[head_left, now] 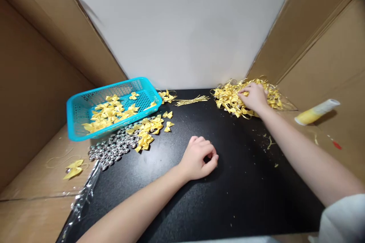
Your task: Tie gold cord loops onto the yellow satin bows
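Note:
My left hand (199, 157) rests on the black tabletop (228, 193) near its middle. Its fingers are curled in, thumb tip against the index finger, and nothing shows in them. At the back right, my right hand (252, 97) is over a heap of yellow ribbon bows (232, 100) with gold ties. Thumb and fingertips there are pinched together at the heap; whatever they may hold is too small to make out.
A blue plastic basket (74, 121) holding yellow bows stands at the left. Silver beads (116, 146) and loose bows (145, 139) lie before it. Gold twist ties (192, 101) sit at the back. A yellow-and-white roll (316, 112) lies right, beside cardboard walls (327, 49).

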